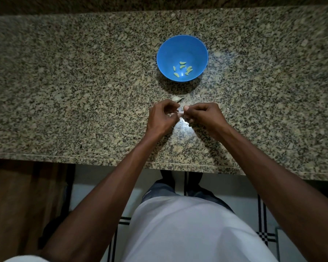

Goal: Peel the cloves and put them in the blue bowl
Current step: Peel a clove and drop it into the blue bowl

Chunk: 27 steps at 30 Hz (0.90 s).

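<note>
Clove (180,112): being pinched between left hand (162,118) and right hand (204,115), frame centre.
Bowl (182,44): sitting above, holding peeled cloves (183,68).

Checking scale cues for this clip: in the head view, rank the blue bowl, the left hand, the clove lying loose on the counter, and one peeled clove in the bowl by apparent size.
1. blue bowl
2. left hand, nearer the camera, so this gap is unsure
3. loose clove
4. peeled clove; these last two look close.
</note>
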{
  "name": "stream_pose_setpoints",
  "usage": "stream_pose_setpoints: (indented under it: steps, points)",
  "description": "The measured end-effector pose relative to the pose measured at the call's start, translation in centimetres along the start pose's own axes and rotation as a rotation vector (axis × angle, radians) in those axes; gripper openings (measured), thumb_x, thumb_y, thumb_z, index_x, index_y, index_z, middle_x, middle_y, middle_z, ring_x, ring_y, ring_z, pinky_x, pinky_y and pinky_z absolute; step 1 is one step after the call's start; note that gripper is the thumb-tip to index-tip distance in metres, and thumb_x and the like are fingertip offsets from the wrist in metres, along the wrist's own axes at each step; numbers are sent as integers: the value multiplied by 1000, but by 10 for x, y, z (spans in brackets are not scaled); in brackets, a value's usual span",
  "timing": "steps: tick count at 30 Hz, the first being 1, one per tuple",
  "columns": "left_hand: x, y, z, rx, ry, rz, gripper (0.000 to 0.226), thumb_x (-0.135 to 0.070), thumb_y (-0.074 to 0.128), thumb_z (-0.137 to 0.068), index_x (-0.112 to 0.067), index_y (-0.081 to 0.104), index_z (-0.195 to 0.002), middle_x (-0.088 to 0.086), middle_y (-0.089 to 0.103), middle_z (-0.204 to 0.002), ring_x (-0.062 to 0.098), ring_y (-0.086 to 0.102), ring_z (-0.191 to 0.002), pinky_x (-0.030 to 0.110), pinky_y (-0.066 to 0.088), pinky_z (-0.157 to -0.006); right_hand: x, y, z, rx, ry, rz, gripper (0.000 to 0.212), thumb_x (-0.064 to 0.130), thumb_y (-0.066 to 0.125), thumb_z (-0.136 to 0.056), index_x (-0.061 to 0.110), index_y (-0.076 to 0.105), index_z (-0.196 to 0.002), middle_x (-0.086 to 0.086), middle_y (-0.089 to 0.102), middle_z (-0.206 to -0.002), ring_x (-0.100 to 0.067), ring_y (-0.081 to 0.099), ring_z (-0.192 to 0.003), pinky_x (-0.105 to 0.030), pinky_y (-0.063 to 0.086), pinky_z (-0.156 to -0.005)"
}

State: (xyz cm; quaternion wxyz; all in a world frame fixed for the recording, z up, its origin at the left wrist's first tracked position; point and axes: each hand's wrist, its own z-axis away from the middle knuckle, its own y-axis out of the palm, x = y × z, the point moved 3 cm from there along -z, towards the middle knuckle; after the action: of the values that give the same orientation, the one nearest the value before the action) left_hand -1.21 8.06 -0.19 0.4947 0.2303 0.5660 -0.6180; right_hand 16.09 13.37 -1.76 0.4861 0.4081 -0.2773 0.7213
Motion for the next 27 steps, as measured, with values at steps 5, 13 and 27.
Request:
stream_pose_setpoints:
  steps: [5, 13, 27]
  points:
    - [-4, 3, 3, -31, 63, 42, 15, -15, 81, -87, -13, 79, -102, -4, 78, -94, 4, 74, -86, 26, 63, -77, 2, 2, 2, 34, 77, -36, 25, 25, 84, -88, 1, 81, -95, -15, 77, -86, -24, 62, -76, -35, 57, -72]
    - [2, 1, 3, -99, -4, 170, 13, -7, 82, -84, -7, 81, -97, 1, 80, -92, 11, 76, -87, 31, 63, -81, 3, 4, 2, 71, 151, -217, 21, 11, 74, -95, -3, 75, -111, -16, 75, -95, -18, 68, -76, -42, 61, -89]
    - [3, -5, 1, -78, -39, 145, 17, -14, 90, -77, -7, 82, -91, 0, 80, -85, 10, 77, -80, 28, 63, -75, 12, 12, -1, 45, 115, -178, 18, 6, 82, -87, -1, 77, -102, -20, 78, -105, -34, 75, -104, -41, 61, -97]
